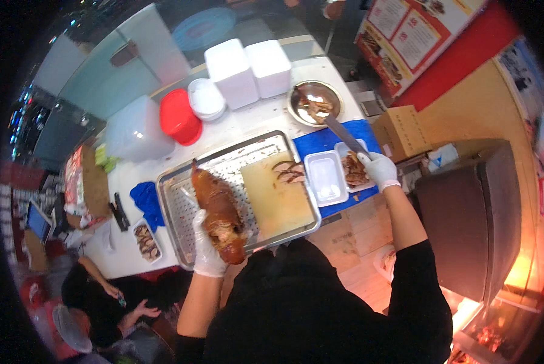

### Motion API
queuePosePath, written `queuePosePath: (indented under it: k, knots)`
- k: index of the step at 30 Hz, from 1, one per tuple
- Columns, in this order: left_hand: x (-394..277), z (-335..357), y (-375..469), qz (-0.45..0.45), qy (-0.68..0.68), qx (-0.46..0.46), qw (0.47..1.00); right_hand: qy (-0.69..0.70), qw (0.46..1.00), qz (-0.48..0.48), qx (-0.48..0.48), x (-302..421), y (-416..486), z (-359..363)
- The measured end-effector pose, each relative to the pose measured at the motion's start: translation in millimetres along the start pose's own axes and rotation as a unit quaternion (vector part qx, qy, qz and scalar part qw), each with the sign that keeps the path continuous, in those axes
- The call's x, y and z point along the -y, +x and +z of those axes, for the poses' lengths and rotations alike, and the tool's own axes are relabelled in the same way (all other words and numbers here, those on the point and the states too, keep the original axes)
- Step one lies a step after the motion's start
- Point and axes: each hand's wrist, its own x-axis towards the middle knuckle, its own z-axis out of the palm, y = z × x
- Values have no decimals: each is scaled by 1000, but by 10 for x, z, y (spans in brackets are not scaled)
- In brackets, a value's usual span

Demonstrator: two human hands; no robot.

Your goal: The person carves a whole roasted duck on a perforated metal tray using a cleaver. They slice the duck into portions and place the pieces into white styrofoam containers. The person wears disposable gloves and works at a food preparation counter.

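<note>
My gloved left hand (208,250) grips the lower side of a brown roast duck (218,204), which lies over the left part of a perforated metal tray (176,218). Beside the bird in the tray is a yellowish cutting board (276,200) with meat slices (289,171) at its upper right. In my gloved right hand (380,169) is a long knife (344,133), its far end at the rim of a steel bowl (319,91) holding meat pieces. Under that hand sits a white container of sliced meat (354,170), next to a bare white container (326,178) on a blue cloth (310,142).
Stacked white containers (233,75), a red tub (180,117) and a clear plastic bin (140,129) line the counter's far side. A filled meat tray (147,241) stands left. A seated person (94,314) is at lower left; glowing coals (485,341) are at lower right.
</note>
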Motion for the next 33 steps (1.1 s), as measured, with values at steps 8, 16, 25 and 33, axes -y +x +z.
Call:
queuePosePath:
  k: [8, 16, 25, 33]
  knots:
    - [-107, 44, -148, -47, -53, 76, 995, 108, 982, -157, -9, 1049, -533, 187]
    - [-182, 183, -244, -77, -73, 100, 989, -73, 794, -602, 46, 2626, -1764, 708]
    - [-270, -63, -249, -66, -64, 126, 988, -71, 829, -545, 101, 2938, -1945, 874]
    - [-349, -37, -387, -62, -42, 103, 992, -96, 824, -537, 151, 2846, -1995, 891]
